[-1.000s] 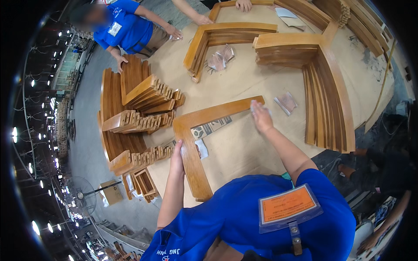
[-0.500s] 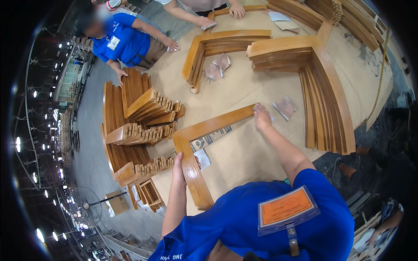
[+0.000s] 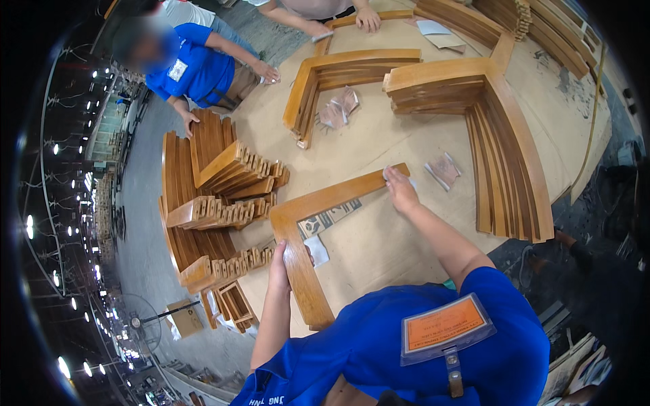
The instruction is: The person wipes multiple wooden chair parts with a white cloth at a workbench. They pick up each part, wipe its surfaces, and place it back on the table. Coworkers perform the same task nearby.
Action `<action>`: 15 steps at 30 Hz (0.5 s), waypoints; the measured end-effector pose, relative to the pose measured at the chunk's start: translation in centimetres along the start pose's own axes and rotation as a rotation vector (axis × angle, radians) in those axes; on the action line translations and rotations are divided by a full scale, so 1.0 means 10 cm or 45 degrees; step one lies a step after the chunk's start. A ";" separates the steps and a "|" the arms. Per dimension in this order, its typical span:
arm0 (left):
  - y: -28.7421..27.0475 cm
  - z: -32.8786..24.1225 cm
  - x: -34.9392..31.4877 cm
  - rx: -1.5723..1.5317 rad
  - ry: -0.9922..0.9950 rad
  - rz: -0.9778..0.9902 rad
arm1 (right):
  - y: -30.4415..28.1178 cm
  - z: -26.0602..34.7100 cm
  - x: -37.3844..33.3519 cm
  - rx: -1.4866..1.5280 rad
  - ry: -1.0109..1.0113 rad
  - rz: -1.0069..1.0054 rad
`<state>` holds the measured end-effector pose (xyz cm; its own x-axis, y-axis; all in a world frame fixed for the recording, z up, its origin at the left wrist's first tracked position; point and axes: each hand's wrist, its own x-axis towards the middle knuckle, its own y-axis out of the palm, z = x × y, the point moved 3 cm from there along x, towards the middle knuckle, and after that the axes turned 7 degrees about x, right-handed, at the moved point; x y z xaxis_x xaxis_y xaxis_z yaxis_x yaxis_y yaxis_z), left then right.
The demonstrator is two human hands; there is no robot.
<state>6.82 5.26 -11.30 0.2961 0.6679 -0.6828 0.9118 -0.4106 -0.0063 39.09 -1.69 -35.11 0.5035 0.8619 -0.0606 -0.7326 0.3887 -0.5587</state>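
Note:
An L-shaped wooden frame piece (image 3: pixel 296 233), varnished golden brown, lies in front of me at the table's near side. My left hand (image 3: pixel 280 269) grips its near leg from the left, thumb on top and fingertips showing at the inner edge. Close to the end of the far leg, my right hand (image 3: pixel 402 190) presses on the top face. A pale sheet, mostly hidden, shows at the edges of its closed fingers. A white folded sheet (image 3: pixel 316 250) lies inside the corner of the piece. Right of my right hand rests a crumpled brownish sheet (image 3: pixel 443 170).
Similar wooden pieces stand stacked at the left (image 3: pixel 217 210), far middle (image 3: pixel 308 88) and right (image 3: pixel 508 142) of the paper-covered table (image 3: pixel 379 250). More crumpled sheets (image 3: pixel 338 108) lie beyond. A co-worker in blue (image 3: pixel 196 64) stands far left; another person's hands (image 3: pixel 367 19) work at the far edge.
My right hand has slid left and slightly nearer along the far leg, uncovering its end. My left hand keeps its grip, and the piece has hardly moved.

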 end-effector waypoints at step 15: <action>0.01 0.01 -0.02 0.044 0.020 -0.020 | -0.06 -0.02 0.01 -0.001 0.261 -0.198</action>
<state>6.84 4.99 -11.24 0.2863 0.6841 -0.6709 0.9061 -0.4210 -0.0426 39.68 -1.92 -34.91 0.6924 0.7077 -0.1403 -0.6390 0.5112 -0.5748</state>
